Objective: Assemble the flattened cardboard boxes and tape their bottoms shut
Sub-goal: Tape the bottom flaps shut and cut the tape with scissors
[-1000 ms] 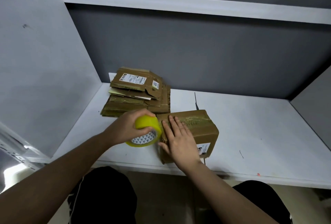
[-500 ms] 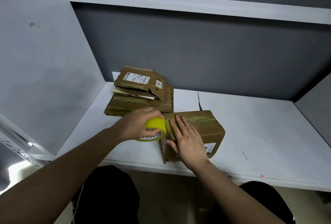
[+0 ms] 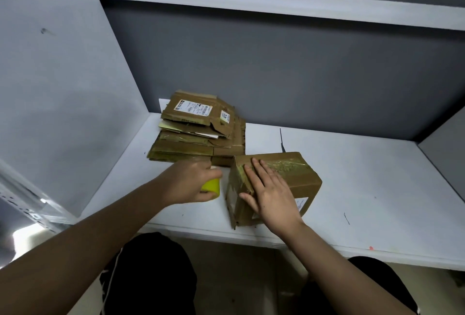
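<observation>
Meanwhile, an assembled brown cardboard box (image 3: 297, 178), its top seam taped, is pressed flat by the open right hand (image 3: 270, 195) on the white shelf (image 3: 377, 188). Just left of the box, a yellow tape roll (image 3: 211, 185) is gripped by the left hand (image 3: 190, 181); behind-left, flattened brown cardboard boxes (image 3: 198, 131) are stacked.

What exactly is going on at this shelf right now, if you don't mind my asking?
A person is taping up cardboard boxes at a white shelf. The right hand lies flat on the assembled box, pressing the tape along its top face. The left hand grips a yellow tape roll just left of the box. A stack of flattened boxes waits behind, against the left wall.
</observation>
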A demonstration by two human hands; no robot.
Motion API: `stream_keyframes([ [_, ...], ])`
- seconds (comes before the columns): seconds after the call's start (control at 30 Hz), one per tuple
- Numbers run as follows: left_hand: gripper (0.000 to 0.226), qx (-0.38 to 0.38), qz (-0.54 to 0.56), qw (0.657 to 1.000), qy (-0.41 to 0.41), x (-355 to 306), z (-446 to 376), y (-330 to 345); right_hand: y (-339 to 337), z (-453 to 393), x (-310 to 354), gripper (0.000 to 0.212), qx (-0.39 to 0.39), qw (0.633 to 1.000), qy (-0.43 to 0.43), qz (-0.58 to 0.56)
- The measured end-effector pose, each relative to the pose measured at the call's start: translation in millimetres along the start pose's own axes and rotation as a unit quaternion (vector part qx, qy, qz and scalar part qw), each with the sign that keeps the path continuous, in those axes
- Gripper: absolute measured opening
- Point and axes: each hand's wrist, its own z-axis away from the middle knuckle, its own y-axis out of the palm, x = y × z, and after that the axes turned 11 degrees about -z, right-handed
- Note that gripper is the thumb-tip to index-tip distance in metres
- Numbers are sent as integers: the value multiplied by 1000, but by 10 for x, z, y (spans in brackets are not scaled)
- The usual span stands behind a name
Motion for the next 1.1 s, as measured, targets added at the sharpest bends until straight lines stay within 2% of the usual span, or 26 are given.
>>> stream_keyframes([
  [0.1,47,19,0,1000,-25,-170,-7,193,32,26,16,65,5,1000,-5,0],
  [0.27,45,5,39,997,-62,-359,-62,395,60,62,45,64,13,1000,-8,-12],
  [0.5,43,-3,10,998,-61,-438,-131,440,71,73,23,64,29,999,-12,-27],
  [0.6,42,-20,16,998,-65,-479,-138,443,22,80,35,67,21,997,2,-75],
  [0.7,46,-17,59,992,-106,-547,-150,480,-23,-13,153,75,-7,988,89,-128],
  [0.8,52,-19,102,985,-136,-599,-175,526,3,-155,272,70,-48,981,162,-90],
  [0.9,52,-25,156,975,-158,-620,-189,547,70,-217,267,60,16,984,166,-62],
  [1.0,53,-36,222,958,-177,-642,-192,583,76,-207,240,57,15,985,157,-68],
  [1.1,55,-58,323,925,-191,-685,-214,621,54,-174,138,54,15,985,153,-74],
])
